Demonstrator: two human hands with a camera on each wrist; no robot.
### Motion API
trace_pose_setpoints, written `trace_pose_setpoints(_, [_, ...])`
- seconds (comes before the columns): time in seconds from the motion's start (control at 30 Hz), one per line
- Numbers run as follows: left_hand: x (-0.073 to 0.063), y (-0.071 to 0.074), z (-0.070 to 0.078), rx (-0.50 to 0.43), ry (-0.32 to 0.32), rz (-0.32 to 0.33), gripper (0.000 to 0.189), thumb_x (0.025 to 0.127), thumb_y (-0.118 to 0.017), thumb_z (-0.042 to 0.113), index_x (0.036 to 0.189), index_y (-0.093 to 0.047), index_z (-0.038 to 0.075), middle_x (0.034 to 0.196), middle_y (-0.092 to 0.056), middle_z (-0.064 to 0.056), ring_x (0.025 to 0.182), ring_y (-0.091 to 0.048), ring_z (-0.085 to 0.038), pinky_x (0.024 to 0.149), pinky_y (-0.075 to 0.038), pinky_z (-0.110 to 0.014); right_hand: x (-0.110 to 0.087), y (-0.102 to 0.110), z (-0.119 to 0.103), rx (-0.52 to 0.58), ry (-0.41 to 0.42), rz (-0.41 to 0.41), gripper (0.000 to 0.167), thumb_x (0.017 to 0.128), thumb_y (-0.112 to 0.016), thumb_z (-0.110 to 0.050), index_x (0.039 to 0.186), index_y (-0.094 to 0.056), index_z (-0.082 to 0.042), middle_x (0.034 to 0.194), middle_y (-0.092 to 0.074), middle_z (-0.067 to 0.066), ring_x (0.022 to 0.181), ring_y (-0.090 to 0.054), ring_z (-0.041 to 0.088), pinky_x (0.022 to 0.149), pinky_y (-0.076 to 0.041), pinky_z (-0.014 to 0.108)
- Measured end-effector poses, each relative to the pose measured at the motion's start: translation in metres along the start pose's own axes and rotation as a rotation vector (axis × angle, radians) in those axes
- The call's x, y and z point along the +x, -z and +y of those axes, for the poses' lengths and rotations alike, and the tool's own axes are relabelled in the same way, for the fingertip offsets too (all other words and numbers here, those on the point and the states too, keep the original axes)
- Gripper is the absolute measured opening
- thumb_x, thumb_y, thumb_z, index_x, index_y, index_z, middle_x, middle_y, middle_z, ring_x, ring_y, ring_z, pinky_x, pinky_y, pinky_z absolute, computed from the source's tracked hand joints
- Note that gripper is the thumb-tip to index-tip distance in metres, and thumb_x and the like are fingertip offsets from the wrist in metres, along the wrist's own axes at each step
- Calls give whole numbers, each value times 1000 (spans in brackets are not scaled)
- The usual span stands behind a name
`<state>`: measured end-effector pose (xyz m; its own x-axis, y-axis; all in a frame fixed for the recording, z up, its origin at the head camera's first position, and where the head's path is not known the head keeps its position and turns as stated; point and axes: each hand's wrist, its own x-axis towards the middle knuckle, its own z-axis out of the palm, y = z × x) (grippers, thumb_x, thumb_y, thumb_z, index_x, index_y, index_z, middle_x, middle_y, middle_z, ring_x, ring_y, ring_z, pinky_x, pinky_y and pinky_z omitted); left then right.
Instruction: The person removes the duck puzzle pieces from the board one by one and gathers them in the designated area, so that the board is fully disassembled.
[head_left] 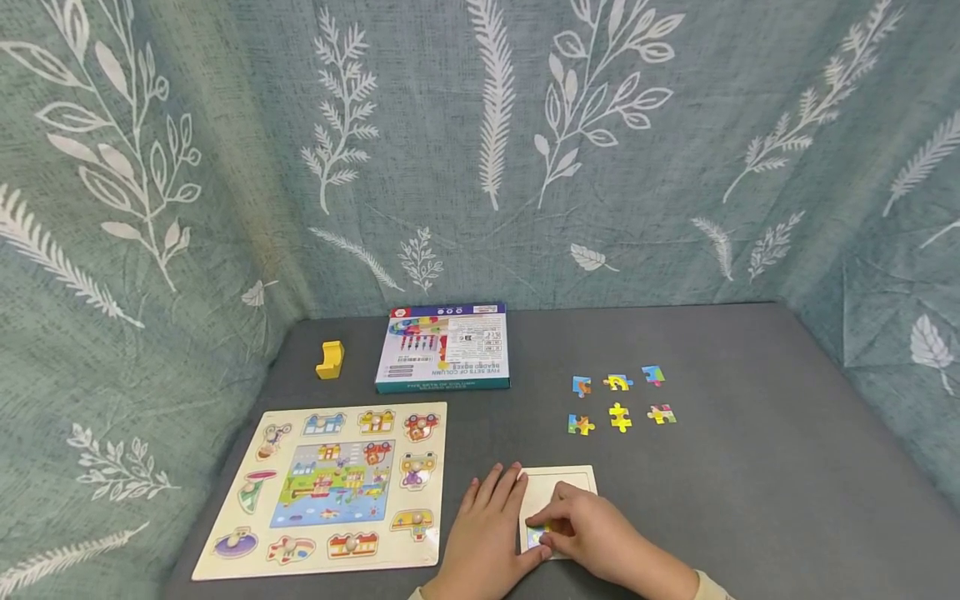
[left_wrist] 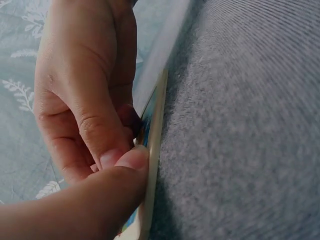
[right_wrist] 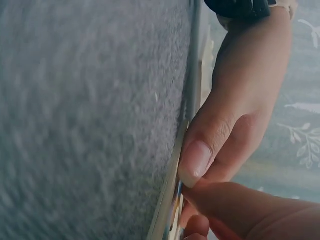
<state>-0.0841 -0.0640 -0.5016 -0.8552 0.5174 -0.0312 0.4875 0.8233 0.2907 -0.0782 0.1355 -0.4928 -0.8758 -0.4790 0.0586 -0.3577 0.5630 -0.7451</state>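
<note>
A small cream puzzle tray point(head_left: 558, 477) lies flat near the table's front edge. My right hand point(head_left: 592, 529) is over it, thumb and index finger pinching a blue and yellow jigsaw piece point(head_left: 536, 536) in the tray's near left corner. Straight fingers of my left hand point(head_left: 483, 537) lie along the tray's left side, and its thumb point(left_wrist: 135, 159) rests on the near edge. From the side, the wrist views show the thin tray edge point(right_wrist: 170, 185) with both thumbs close together. My fingers hide part of the piece.
Several loose jigsaw pieces point(head_left: 619, 417) lie in two rows beyond the tray to the right. At left is a large peg puzzle board point(head_left: 228, 500). A toy box point(head_left: 442, 379) and a yellow curved block point(head_left: 330, 363) stand farther back.
</note>
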Motion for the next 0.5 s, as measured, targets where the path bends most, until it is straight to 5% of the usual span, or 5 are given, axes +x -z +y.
trace_pose_setpoints(0.27, [-1, 0, 1, -13, -7, 14, 93, 88, -74, 66, 154, -50, 4, 162, -45, -10, 151, -37, -32, 119, -33, -57, -1, -1, 2, -22, 19, 56, 29, 80, -89, -2, 101, -81, -20, 96, -54, -13, 80, -47, 2, 67, -45, 21])
trace_pose_setpoints(0.5, [-2, 1, 0, -20, -6, 20, 93, 88, -74, 65, 154, -50, 4, 162, -45, -10, 150, -38, -32, 119, -33, -57, 1, -1, 4, 53, 38, 66, 24, 81, -88, -2, 91, -77, -21, 84, -65, -18, 76, -47, 2, 66, -41, 19])
